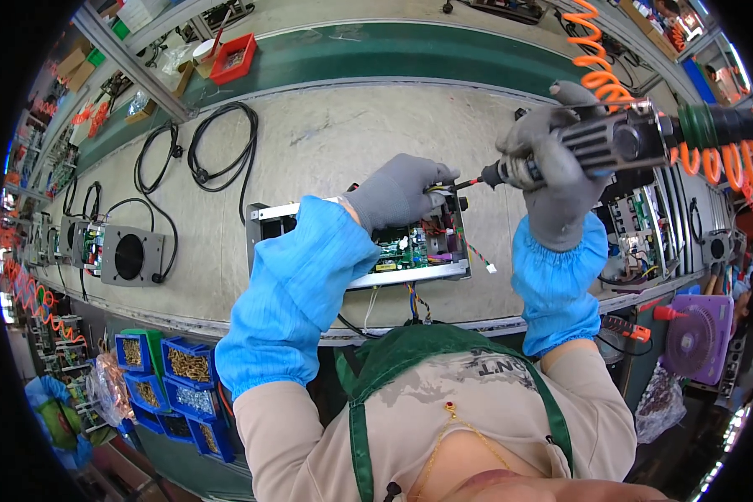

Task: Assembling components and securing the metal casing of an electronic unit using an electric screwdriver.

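An electronics unit [406, 274] with a metal frame and a green circuit board lies on the bench in front of me. My left hand [402, 191], in a grey glove, reaches over its far right part, fingers pinched at the corner by some wires; what they hold is hidden. My right hand [554, 171], also gloved, is wrapped round a black and grey power screwdriver [615, 140] held sideways. Its thin bit [468, 182] points left and its tip meets the unit's right end, beside my left fingertips. A loose wire with a white plug [490, 268] hangs from the unit.
Coiled black cables [223, 151] lie left on the bench, near another unit with a fan plate [131, 258]. More circuit boards [632, 230] stand at right. An orange coiled hose [596, 58] hangs at upper right. Blue screw bins [188, 364] and a purple fan [699, 339] sit along the near side.
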{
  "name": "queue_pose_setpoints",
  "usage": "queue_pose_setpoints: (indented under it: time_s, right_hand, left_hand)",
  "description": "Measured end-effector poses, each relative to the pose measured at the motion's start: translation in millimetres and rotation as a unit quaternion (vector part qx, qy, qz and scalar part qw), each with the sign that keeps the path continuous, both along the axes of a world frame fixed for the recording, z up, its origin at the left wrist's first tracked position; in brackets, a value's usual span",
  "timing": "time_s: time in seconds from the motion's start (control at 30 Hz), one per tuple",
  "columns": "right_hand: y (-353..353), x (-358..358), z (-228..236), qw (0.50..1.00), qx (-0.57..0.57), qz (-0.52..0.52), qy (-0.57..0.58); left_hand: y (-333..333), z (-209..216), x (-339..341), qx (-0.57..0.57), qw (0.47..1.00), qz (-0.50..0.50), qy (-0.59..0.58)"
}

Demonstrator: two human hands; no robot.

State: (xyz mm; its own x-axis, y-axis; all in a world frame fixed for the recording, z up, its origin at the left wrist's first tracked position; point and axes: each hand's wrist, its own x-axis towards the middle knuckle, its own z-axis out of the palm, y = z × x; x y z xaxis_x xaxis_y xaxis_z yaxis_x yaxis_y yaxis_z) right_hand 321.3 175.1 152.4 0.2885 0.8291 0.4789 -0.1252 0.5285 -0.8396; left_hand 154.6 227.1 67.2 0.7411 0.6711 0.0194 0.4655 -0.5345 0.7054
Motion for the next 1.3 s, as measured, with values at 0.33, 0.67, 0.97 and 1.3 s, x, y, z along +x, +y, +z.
queue_pose_setpoints:
  time_s: [0.33,0.67,0.97,1.3]
  right_hand:
    - [7,-9,5,0.997,-0.003,0.074,0.02]
    - [17,-12,17,0.992,-0.051,0.076,-0.082]
    - [18,-13,19,0.982,-0.103,0.111,-0.115]
    - [24,-7,4,0.979,-0.073,0.163,-0.096]
  left_hand:
    - [5,-8,-2,-0.05,0.998,-0.007,-0.035]
    - [-5,-2,-3,-0.015,0.996,0.074,-0.039]
    - [7,-8,-2,-0.023,0.995,0.067,-0.068]
    - [-39,6,2,0.153,0.971,0.128,0.132]
